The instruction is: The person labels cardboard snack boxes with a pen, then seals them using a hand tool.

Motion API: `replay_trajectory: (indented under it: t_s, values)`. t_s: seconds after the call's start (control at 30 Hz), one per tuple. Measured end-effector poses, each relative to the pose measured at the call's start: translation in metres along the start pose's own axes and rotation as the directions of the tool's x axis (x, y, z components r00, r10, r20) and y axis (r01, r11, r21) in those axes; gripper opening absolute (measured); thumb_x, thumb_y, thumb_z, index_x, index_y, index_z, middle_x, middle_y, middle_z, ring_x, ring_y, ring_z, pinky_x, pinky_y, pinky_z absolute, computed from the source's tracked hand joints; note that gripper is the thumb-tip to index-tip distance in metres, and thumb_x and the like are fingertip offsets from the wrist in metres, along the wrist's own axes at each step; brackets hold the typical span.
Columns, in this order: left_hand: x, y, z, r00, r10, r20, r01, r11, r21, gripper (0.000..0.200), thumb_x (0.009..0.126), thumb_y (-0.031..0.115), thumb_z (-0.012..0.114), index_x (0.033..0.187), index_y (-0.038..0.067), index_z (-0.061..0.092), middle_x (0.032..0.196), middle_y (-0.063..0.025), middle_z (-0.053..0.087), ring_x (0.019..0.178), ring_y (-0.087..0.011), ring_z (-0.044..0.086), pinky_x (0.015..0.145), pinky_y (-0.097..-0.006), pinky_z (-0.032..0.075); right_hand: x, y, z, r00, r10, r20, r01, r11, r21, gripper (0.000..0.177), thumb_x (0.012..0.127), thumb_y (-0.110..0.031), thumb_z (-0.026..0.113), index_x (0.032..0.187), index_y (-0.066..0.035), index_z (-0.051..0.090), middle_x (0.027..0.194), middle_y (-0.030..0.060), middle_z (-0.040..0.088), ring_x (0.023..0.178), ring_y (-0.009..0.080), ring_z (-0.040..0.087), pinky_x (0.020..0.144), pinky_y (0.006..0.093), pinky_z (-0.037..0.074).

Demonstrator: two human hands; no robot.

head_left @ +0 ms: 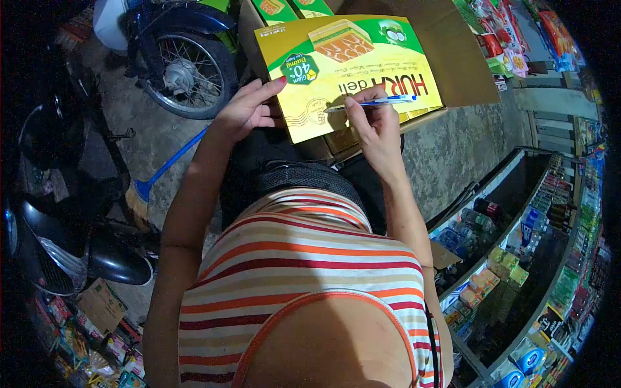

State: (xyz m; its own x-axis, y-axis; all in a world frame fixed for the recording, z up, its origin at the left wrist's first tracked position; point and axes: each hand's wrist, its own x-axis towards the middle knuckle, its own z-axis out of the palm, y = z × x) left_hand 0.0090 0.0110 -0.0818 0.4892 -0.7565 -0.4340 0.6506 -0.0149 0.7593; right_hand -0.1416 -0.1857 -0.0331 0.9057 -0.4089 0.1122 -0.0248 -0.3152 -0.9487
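Observation:
A yellow and green Hura Deli cake box lies across an open cardboard carton, its lettering upside down to me. My left hand grips the box's left edge, thumb on the printed face and fingers at the side. In my right hand is a blue and white pen, pinched between thumb and fingers. Its tip points left, close over the lower part of the box near a round stamp print. More green and yellow cake boxes show inside the carton.
A motorbike with a spoked front wheel stands at upper left, and a dark scooter below it. A blue-handled tool lies on the concrete floor. Shelves of packaged goods line the right; more packets fill the lower left.

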Motion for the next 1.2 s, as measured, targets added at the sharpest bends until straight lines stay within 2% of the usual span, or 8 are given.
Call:
replay_trajectory:
  t_s: [0.2,0.4,0.5,0.53,0.73,0.77,0.97,1.2]
  values:
    - [-0.002,0.001,0.002,0.999,0.027,0.018,-0.026,1.000,-0.016,0.060,0.092,0.039,0.063,0.133,-0.001,0.043,0.126,-0.0174,0.057,0.107,-0.0285,0.064,0.086,-0.0422,0.056,0.001,0.000,-0.002,1.000,-0.006,0.002,0.006,1.000,0.007,0.015,0.092,-0.015,0.063,0.091,-0.002,0.057,0.071,0.0045,0.060,0.060,0.0092,0.052,0.055,0.0253,0.042]
    - [-0.003,0.003,0.006,0.999,0.027,0.024,-0.027,0.999,-0.024,0.055,0.094,0.036,0.060,0.131,-0.001,0.044,0.124,-0.0166,0.058,0.107,-0.0279,0.064,0.083,-0.0388,0.057,0.000,-0.016,0.000,0.990,-0.119,0.081,0.135,0.959,-0.248,0.018,0.091,-0.018,0.064,0.089,-0.002,0.055,0.069,0.0046,0.054,0.061,0.0097,0.051,0.054,0.0257,0.041]
    - [-0.002,0.003,0.004,0.999,0.032,0.040,-0.032,0.999,0.002,0.053,0.095,0.036,0.059,0.130,-0.001,0.045,0.121,-0.0164,0.060,0.105,-0.0274,0.065,0.082,-0.0379,0.057,0.003,-0.006,0.008,0.923,-0.329,0.199,0.377,0.876,-0.300,0.014,0.087,-0.013,0.065,0.089,-0.003,0.055,0.074,0.0132,0.057,0.066,0.0280,0.057,0.060,0.0344,0.045]
    - [-0.003,0.003,0.004,0.999,0.033,0.031,-0.033,0.999,-0.004,0.052,0.095,0.036,0.059,0.130,-0.001,0.045,0.121,-0.0162,0.060,0.104,-0.0273,0.065,0.082,-0.0377,0.057,0.005,-0.001,0.014,0.853,-0.436,0.288,0.522,0.740,-0.424,0.016,0.082,-0.011,0.066,0.090,-0.005,0.054,0.079,0.0152,0.057,0.074,0.0346,0.057,0.068,0.0403,0.045]
    - [-0.007,0.004,0.012,0.999,0.050,-0.019,-0.050,0.999,-0.006,0.049,0.094,0.033,0.060,0.129,0.002,0.047,0.118,-0.0151,0.061,0.101,-0.0267,0.066,0.083,-0.0420,0.056,-0.004,-0.019,-0.001,0.919,-0.329,0.218,0.383,0.878,-0.287,0.012,0.083,-0.012,0.064,0.089,-0.004,0.056,0.078,0.0137,0.058,0.077,0.0321,0.059,0.071,0.0418,0.047]
    - [-0.007,0.002,0.012,0.999,0.046,-0.021,-0.046,0.999,-0.008,0.049,0.094,0.033,0.060,0.129,0.002,0.047,0.118,-0.0151,0.061,0.101,-0.0267,0.066,0.083,-0.0420,0.056,-0.010,-0.041,-0.005,0.994,-0.069,0.080,0.084,0.976,-0.200,0.013,0.089,-0.014,0.062,0.088,-0.002,0.057,0.078,0.0141,0.059,0.076,0.0278,0.061,0.070,0.0379,0.048]
    - [-0.005,-0.001,0.010,0.999,0.052,-0.015,-0.051,0.999,0.010,0.051,0.094,0.036,0.060,0.130,0.003,0.047,0.120,-0.0139,0.061,0.105,-0.0256,0.064,0.085,-0.0415,0.055,0.002,-0.053,-0.053,0.932,-0.188,-0.310,0.259,0.944,0.204,0.011,0.099,-0.014,0.053,0.100,-0.004,0.055,0.082,0.0024,0.058,0.073,0.0090,0.054,0.066,0.0234,0.044]
    - [-0.003,-0.003,0.012,0.996,0.077,-0.037,-0.076,0.997,0.017,0.046,0.099,0.033,0.051,0.130,-0.001,0.047,0.120,-0.0171,0.062,0.105,-0.0257,0.065,0.086,-0.0425,0.057,-0.026,-0.015,-0.049,0.951,-0.098,-0.293,0.126,0.989,0.077,0.011,0.096,-0.008,0.058,0.105,-0.002,0.060,0.088,0.0048,0.063,0.079,0.0118,0.060,0.072,0.0252,0.047]
